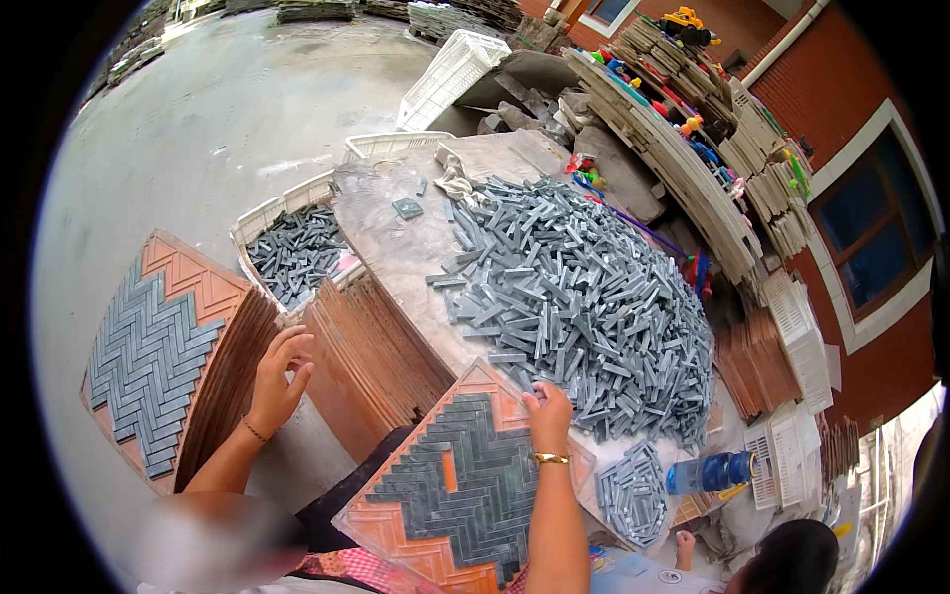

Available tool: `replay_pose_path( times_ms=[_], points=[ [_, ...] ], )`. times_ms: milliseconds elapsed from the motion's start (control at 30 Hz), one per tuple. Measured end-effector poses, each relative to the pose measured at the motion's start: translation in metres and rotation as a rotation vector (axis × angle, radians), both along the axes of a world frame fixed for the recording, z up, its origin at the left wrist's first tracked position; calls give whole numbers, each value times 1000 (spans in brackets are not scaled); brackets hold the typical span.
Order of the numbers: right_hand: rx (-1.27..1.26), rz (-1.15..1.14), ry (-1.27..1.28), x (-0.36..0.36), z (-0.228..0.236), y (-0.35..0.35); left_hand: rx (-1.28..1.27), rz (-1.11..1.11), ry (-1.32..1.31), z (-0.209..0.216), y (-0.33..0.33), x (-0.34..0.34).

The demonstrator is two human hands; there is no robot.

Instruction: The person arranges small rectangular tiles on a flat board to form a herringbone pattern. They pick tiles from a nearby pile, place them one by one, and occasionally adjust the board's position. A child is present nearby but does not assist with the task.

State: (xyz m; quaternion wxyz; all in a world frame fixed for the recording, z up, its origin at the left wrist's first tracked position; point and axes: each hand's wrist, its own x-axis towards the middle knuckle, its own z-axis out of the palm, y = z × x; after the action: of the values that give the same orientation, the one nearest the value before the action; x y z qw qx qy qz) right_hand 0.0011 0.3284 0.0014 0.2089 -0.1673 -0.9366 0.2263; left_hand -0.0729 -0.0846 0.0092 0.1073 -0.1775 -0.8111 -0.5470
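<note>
Tile in hand: we see the right hand [547,408] pinching a small grey tile [534,393] between its fingertips at the top corner of the orange mould tray [396,530] on the lap.
Tray fill: the herringbone slots below the pinch are mostly filled with grey tiles; one orange gap shows mid-pattern, and the tray's lower and upper-left borders are bare.
Step, our judgement: filling the tray, the piece being set into a slot at the upper edge.
Next move, our judgement: it calls for turning the tile to the slant of its slot, pressing it flat, then reaching just beyond the pinch for another.
Supply: the loose tile heap [579,297] lies on the board directly beyond the right hand, touching distance.
Left hand: the left hand [277,381] is open, fingers spread, resting on the edge of the upright stack of brown trays [371,361], well to the left of the pinch.
Containers: the white crate [259,220], beyond the left hand, holds more grey tiles; a finished tray [153,356] leans further left, its slots largely filled.
Near right: a flat sheet of grey tiles [633,490] and a blue bottle [708,472] lie just right of the wrist.
Other: another person's head shows at lower right.
</note>
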Motion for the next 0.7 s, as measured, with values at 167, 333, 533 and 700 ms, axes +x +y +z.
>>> replay_pose_path(
  times_ms=[167, 333, 533, 700],
  points=[
    [-717, 26, -27, 19, 17, -13, 98, 42, -165, -28, -5, 31],
    [-1299, 128, -74, 59, 36, -52, 86, 29, -219, -39, 7, 39],
    [-779, 85, -206, 88, 25, -97, 89, -74, -202, -28, 34, 47],
    [-579, 97, -285, 98, 24, -128, 82, -133, -223, -28, 43, 60]
  ],
)
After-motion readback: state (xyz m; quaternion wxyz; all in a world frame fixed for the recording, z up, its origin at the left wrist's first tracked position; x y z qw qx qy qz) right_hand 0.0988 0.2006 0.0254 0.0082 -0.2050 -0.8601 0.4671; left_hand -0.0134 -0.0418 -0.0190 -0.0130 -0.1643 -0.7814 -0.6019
